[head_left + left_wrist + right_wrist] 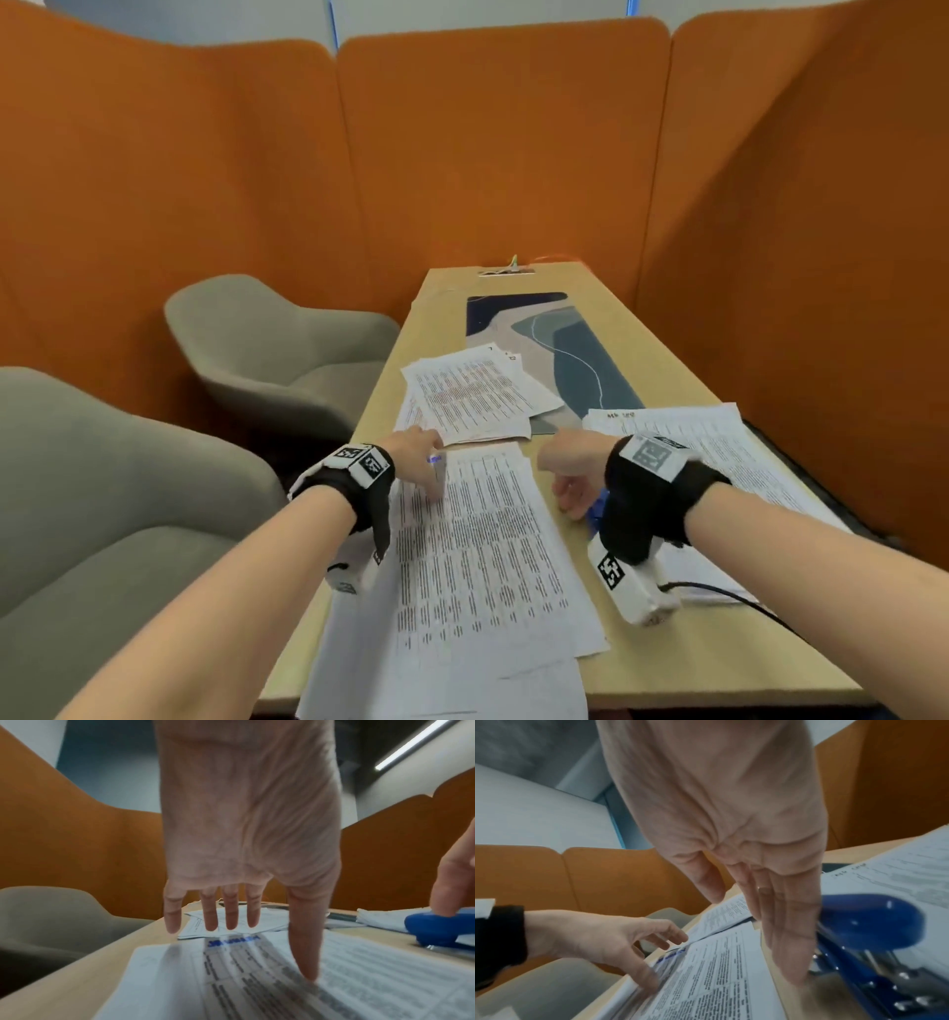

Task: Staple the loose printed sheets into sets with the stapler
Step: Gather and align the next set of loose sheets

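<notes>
A stack of printed sheets (477, 539) lies in front of me on the table (667, 663). My left hand (418, 462) is at its far left corner, fingers spread and straight (231, 914), with the thumb tip pressing on the top sheet (282, 983). The blue stapler (598, 506) lies on the table just right of that stack, mostly hidden by my right wrist in the head view. My right hand (570, 475) reaches down beside the stapler (875, 923) with straight fingers (790, 943) touching its side; the thumb hangs apart.
A second pile of sheets (472, 395) lies further back, and a third (719, 442) is at the right. A patterned desk mat (580, 349) runs down the middle. Grey chairs (272, 349) stand left of the table. Orange partitions (513, 154) enclose it. A black cable (734, 596) trails right.
</notes>
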Tool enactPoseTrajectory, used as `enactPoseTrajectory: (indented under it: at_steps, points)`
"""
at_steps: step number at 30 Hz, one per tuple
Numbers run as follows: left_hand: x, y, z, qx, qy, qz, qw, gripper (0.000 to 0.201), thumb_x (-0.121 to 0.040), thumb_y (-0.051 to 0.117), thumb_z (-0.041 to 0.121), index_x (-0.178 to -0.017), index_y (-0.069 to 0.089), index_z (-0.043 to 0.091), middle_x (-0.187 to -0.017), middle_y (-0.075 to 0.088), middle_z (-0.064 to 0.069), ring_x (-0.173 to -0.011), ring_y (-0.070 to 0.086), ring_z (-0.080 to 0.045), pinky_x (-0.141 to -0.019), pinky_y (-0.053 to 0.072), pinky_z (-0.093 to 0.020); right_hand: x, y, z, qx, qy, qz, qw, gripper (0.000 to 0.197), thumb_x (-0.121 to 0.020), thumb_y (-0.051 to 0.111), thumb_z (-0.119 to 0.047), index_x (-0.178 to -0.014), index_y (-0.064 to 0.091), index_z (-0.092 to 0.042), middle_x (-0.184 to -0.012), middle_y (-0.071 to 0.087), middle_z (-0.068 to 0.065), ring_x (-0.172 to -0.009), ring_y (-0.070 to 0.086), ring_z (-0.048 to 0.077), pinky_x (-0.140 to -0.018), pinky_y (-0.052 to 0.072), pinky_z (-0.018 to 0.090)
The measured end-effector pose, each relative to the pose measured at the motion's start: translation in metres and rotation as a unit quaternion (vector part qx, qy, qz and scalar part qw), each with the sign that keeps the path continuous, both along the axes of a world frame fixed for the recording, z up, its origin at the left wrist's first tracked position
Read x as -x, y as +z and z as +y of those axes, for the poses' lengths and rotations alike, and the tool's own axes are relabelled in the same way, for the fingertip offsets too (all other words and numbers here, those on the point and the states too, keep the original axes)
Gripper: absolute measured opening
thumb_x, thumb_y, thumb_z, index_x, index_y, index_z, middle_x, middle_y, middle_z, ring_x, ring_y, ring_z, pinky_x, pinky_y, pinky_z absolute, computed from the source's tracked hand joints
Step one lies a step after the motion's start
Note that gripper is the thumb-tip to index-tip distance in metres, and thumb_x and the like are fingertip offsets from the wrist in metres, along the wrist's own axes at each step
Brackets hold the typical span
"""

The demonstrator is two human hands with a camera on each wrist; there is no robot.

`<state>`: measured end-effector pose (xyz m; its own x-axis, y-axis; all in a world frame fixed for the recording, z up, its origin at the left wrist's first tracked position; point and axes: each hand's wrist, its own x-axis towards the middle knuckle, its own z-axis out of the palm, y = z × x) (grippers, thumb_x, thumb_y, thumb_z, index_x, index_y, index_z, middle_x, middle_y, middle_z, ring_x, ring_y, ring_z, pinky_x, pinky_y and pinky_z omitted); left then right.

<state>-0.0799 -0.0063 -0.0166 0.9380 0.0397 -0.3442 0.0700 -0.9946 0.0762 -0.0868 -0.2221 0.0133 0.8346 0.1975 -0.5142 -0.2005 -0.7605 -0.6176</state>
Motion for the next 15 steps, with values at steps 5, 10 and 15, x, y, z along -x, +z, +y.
enactPoseTrajectory:
  at_steps: [5, 10, 15]
  points:
    - [-0.012, 0.005, 0.003, -0.031, -0.02, 0.057, 0.998, 0.091, -0.072, 0.08, 0.041, -0.144, 0.029, 0.02, -0.142, 0.038, -0.008, -0.125, 0.045, -0.029, -0.101, 0.043, -0.038, -0.01, -0.007, 0.003, -0.038, -0.037, 0.053, 0.997, 0.035, -0.092, 0.053, -0.022, -0.117, 0.048, 0.003, -0.082, 0.057, 0.017, -0.076, 0.062, 0.032, -0.089, 0.053, 0.046]
    - [-0.021, 0.01, 0.0, -0.044, -0.016, 0.093, 0.995, 0.089, -0.075, 0.076, 0.044, -0.145, 0.03, 0.014, -0.15, 0.036, -0.003, -0.135, 0.039, -0.026, -0.107, 0.038, -0.036, -0.016, -0.017, 0.005, -0.067, -0.087, 0.069, 0.992, 0.024, -0.09, 0.057, -0.026, -0.08, 0.048, -0.006, -0.087, 0.055, 0.016, -0.068, 0.058, 0.025, -0.09, 0.054, 0.045]
    - [-0.015, 0.02, -0.001, 0.003, -0.022, 0.014, 1.0, 0.059, -0.084, 0.067, 0.013, -0.137, 0.043, 0.006, -0.141, 0.046, -0.009, -0.127, 0.046, -0.027, -0.101, 0.04, -0.033, -0.017, -0.023, 0.008, -0.066, -0.101, 0.044, 0.992, 0.029, -0.092, 0.055, -0.021, -0.114, 0.049, -0.003, -0.097, 0.053, 0.014, -0.076, 0.054, 0.025, -0.082, 0.055, 0.042]
